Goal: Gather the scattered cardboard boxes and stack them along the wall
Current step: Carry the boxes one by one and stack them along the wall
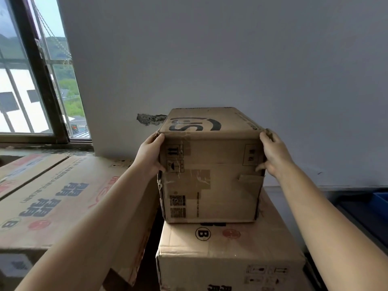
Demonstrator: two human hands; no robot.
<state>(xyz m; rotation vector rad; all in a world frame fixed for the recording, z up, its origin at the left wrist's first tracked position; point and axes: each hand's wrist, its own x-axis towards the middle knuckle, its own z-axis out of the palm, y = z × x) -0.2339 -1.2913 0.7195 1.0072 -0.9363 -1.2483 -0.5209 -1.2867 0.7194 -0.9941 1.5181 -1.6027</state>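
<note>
From the head view, a small cardboard box was seen standing on top of a larger cardboard box, close against the grey wall. The small box was held at its upper side edges by both hands. The left hand was pressed flat against the left side, its thumb hooked round the front edge, so that grip was closed on the box. The right hand was wrapped round the right corner, thumb laid on the front face, likewise clasping the box. To the left, a long flat carton with blue printed characters was laid beneath a window. A patch of broken plaster was visible on the wall behind. A blue bin was partly seen at the right edge.
</note>
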